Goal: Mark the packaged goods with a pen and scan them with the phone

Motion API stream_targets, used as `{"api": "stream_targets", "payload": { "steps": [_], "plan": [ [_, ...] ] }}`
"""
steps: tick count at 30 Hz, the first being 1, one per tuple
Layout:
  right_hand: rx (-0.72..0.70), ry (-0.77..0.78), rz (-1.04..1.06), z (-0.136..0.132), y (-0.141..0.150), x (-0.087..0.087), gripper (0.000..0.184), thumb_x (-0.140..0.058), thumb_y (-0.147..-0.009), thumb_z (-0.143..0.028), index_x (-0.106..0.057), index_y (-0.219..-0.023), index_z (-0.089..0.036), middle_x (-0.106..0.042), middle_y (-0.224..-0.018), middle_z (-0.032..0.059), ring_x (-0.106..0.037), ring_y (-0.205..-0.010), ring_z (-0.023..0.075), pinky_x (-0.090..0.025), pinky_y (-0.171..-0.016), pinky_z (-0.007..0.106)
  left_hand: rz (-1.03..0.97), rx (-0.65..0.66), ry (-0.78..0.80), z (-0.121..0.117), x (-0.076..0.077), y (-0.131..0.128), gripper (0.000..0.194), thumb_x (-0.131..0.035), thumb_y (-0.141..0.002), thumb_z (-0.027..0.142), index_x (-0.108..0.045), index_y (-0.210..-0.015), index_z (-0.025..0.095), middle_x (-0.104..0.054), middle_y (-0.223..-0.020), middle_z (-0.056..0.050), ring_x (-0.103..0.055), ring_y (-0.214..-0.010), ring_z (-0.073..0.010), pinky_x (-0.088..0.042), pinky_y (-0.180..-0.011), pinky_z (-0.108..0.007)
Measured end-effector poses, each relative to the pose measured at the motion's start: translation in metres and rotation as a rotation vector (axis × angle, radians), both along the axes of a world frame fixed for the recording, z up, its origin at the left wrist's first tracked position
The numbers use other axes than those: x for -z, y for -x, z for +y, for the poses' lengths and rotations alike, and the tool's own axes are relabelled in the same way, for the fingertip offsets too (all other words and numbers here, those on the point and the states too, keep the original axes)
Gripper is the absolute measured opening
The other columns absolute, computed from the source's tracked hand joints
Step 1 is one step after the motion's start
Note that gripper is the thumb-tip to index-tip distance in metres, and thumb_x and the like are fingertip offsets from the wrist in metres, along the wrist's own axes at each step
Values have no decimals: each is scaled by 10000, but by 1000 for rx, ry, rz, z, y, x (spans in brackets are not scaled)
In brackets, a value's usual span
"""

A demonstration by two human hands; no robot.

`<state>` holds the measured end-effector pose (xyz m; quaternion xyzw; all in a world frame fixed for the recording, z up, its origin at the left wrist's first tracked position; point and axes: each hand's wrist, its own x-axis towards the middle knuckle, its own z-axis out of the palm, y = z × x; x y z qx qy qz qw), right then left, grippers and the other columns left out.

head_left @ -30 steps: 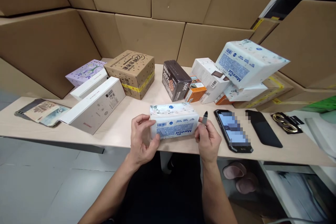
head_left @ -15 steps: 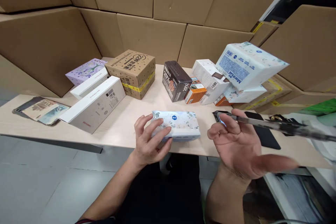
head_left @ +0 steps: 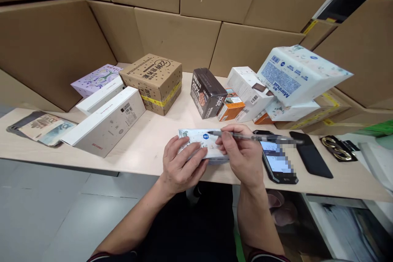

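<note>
A small white tissue pack (head_left: 196,134) with a floral print and a blue logo lies near the table's front edge. My left hand (head_left: 184,166) is closed over its left part, fingers across the top and thumb along the front side. Between the thumb and fingers of my right hand (head_left: 245,159) is a pen (head_left: 254,136), held nearly level. Its tip points left at the pack's top, beside the blue logo; whether it touches is unclear. My right hand covers the pack's right end.
Right of my hands lie a phone (head_left: 278,161) with a lit screen, a black flat case (head_left: 310,153) and gold rings (head_left: 337,149). Behind stand a brown box (head_left: 207,94), an orange box (head_left: 231,106) and larger tissue packs (head_left: 281,77). Leftward are white cartons (head_left: 107,125) and banknotes (head_left: 43,125).
My right hand has come left from above the phone to the tissue pack, bringing the pen tip to its top. My left hand stays on the pack, its fingers slightly shifted.
</note>
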<state>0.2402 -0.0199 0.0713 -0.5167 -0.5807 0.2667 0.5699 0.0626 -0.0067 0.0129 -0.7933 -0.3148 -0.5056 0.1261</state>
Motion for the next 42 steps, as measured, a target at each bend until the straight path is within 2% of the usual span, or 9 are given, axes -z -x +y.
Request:
{"api": "stream_targets", "payload": {
  "steps": [4, 7, 11, 18, 31, 34, 36, 39, 42],
  "plan": [
    [56, -3, -64, -1, 0, 3, 208, -563, -966, -410, -591, -893, -217, -657, -633, -46, -625, -541, 99, -478, -522, 205, -2, -6, -3, 0, 0, -1, 403, -768, -761, 268, -686, -1155, 275, -743, -1007, -57, -637, -1070, -302, -502, -983, -512],
    [67, -23, -199, -2, 1, 0, 199, -563, -964, -397, -598, -879, -220, -664, -670, -43, -639, -558, 99, -474, -548, 214, -1, -2, 17, 0, 2, -1, 403, -758, -770, 274, -678, -1165, 289, -738, -1022, -53, -633, -1082, -305, -493, -991, -519],
    [69, -58, -313, -1, 2, -4, 181, -555, -969, -380, -601, -885, -226, -677, -692, -42, -652, -586, 103, -471, -580, 221, -1, 8, 15, 0, 2, -1, 419, -775, -754, 260, -673, -1160, 244, -737, -1017, -66, -613, -1093, -305, -487, -1003, -513],
    [62, -63, -383, 0, 5, -5, 180, -533, -978, -379, -596, -905, -227, -686, -706, -36, -644, -579, 102, -468, -595, 220, -11, 4, 25, -1, 1, -1, 399, -754, -776, 273, -677, -1167, 290, -731, -1025, -59, -624, -1096, -304, -484, -996, -516],
    [36, -94, -415, 1, 5, -6, 167, -529, -978, -354, -591, -892, -225, -688, -724, -27, -655, -622, 106, -471, -614, 220, -2, -9, 4, 0, 1, -1, 379, -758, -773, 272, -685, -1144, 270, -739, -1014, -58, -627, -1081, -301, -494, -995, -513],
    [48, -84, -351, 0, 4, -3, 157, -559, -965, -357, -598, -887, -226, -669, -699, -34, -639, -606, 108, -477, -610, 230, 2, -10, -10, 0, -1, -2, 366, -767, -766, 268, -693, -1124, 258, -741, -1005, -61, -623, -1075, -300, -500, -988, -507],
    [98, -108, -201, -1, 5, 0, 144, -569, -964, -356, -596, -905, -228, -648, -688, -40, -624, -597, 107, -487, -603, 233, 2, -11, -10, 0, 0, -1, 357, -768, -768, 262, -695, -1117, 267, -740, -1011, -54, -622, -1074, -297, -501, -988, -507],
    [186, -224, 91, -5, 3, 6, 106, -556, -979, -332, -581, -975, -229, -637, -717, -45, -573, -538, 87, -467, -529, 219, -3, -2, -12, 0, 2, -1, 378, -777, -765, 246, -690, -1132, 261, -735, -1028, -55, -611, -1092, -295, -498, -999, -507],
    [328, -301, 150, -10, -10, 15, 135, -552, -983, -322, -587, -1071, -226, -663, -797, -26, -549, -519, 78, -441, -492, 219, -15, -6, -9, 1, 3, -1, 408, -783, -767, 229, -680, -1161, 258, -725, -1047, -66, -583, -1132, -300, -488, -1013, -514]
  ]
}}
